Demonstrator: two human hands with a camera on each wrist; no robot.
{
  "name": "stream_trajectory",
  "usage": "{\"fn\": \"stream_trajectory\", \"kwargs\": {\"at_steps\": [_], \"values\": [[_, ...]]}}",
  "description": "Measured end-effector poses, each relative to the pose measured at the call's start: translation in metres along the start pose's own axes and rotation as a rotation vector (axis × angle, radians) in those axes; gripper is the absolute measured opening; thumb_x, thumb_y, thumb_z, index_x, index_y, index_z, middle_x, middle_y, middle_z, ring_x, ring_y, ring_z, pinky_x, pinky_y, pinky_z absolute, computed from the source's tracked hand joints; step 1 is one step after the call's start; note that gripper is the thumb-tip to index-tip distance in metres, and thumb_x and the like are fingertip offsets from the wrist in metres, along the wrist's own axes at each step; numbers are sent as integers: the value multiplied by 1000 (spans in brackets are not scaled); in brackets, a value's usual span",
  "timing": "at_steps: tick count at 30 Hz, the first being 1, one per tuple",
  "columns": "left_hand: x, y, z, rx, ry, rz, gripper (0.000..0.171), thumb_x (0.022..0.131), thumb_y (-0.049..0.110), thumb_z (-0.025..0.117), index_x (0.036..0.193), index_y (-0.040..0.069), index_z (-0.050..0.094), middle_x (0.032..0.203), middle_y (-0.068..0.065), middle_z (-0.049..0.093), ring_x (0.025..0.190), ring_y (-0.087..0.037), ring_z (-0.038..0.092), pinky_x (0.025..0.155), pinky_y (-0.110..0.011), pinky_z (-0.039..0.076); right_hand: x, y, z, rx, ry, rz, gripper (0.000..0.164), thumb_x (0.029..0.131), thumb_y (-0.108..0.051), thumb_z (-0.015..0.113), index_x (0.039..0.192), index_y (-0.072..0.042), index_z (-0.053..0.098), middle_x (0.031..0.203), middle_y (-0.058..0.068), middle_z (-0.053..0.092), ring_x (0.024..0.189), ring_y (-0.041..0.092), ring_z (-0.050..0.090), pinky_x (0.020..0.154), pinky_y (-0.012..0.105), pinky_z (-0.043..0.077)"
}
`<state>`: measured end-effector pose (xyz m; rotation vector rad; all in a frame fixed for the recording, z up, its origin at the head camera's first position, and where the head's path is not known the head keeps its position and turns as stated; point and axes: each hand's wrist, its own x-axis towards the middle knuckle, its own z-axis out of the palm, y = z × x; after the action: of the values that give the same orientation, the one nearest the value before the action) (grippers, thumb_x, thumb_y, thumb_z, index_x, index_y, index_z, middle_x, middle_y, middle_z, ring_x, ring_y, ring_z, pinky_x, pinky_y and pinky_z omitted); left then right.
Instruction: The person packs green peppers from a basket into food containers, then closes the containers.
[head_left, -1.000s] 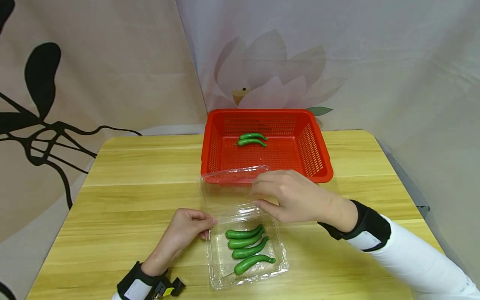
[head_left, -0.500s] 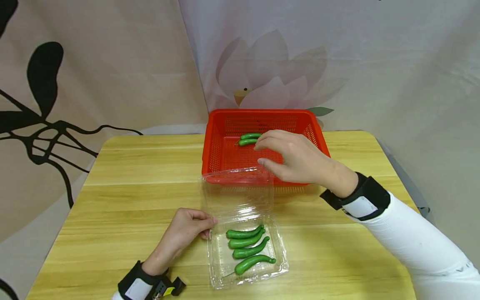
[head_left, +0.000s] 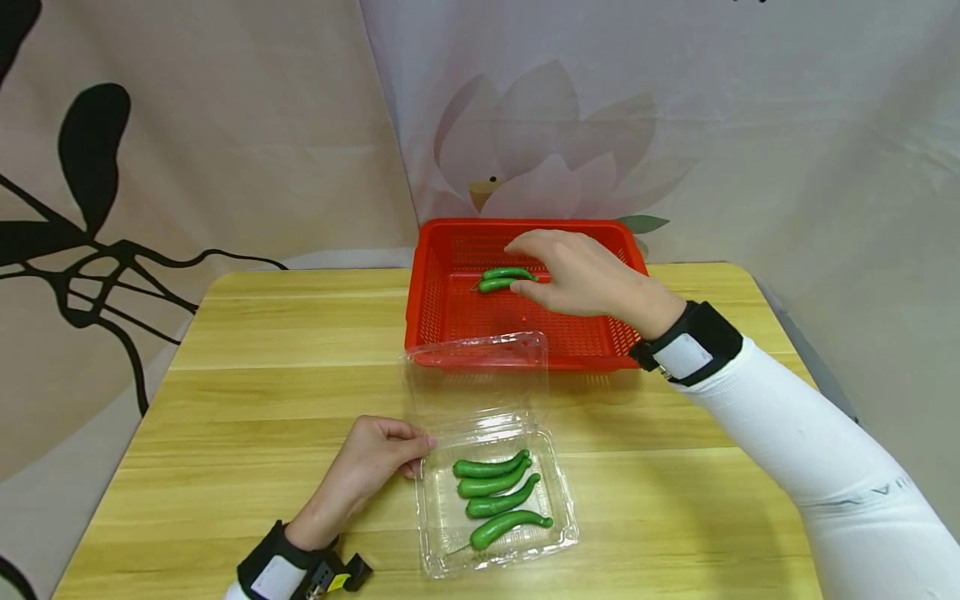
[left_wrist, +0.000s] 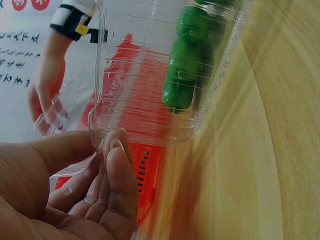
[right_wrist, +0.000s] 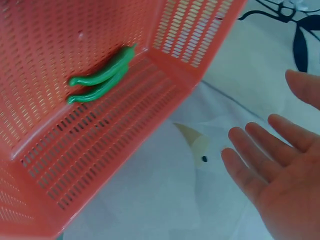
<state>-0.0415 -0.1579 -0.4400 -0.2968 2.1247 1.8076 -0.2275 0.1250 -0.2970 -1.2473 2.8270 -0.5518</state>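
A clear plastic clamshell box lies with its lid folded back over the basket's near rim. Inside it several green chili peppers lie in a row. My left hand pinches the box's left edge near the hinge; in the left wrist view its thumb and fingers meet at the plastic rim. My right hand hovers over the red basket with nothing in it. In the right wrist view its fingers are spread, and two green chili peppers lie together on the basket's floor.
The basket stands at the back of the wooden table, near a printed cloth backdrop. Its perforated walls rise around the two peppers. Wood surface extends left and right of the clamshell.
My right hand has left the area by the clamshell's lid and moved forward over the basket, near the two peppers. My left hand keeps its place on the box's edge.
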Motion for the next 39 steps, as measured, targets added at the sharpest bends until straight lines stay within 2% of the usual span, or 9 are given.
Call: {"fn": "stream_trajectory", "kwargs": {"at_steps": [5,15,22,29,36,39], "values": [[0,-1,0,-6,-12,10,17,90,6,81,91,-10,77,71,-10,70,60,-17,62,58,-28,56,18,10,2,-21,-82,61,59,97,-32,75,146,-4,58,144,10,61,132,28,56,112,47,45],[-2,-1,0,-16,-15,11,16,90,5,81,91,-10,77,71,-12,70,60,-17,61,58,-28,56,49,35,23,-106,-244,150,68,98,-38,73,150,0,52,149,16,56,136,32,52,117,47,39],[-2,-1,0,1,-10,6,16,91,7,81,91,-9,78,71,-11,70,60,-15,61,58,-28,56,65,52,43,-185,-343,170,68,97,-37,73,148,2,53,145,20,59,128,33,57,114,48,43],[-4,-1,-1,3,-5,7,16,90,8,82,91,-8,79,72,-12,70,60,-16,62,57,-29,56,75,60,59,-210,-394,171,61,95,-35,77,141,2,59,126,16,68,103,29,60,100,45,50],[-6,-1,-1,0,-19,14,17,90,9,82,92,-8,78,75,-15,72,60,-17,63,58,-29,57,83,66,73,-229,-460,193,58,96,-35,78,139,0,60,120,13,68,101,28,59,95,43,50],[-7,-1,0,4,-20,14,17,90,9,82,92,-8,78,76,-16,72,60,-17,63,58,-29,57,84,72,81,-240,-473,200,51,96,-33,78,134,-2,63,115,11,68,98,26,58,92,41,50]]}}
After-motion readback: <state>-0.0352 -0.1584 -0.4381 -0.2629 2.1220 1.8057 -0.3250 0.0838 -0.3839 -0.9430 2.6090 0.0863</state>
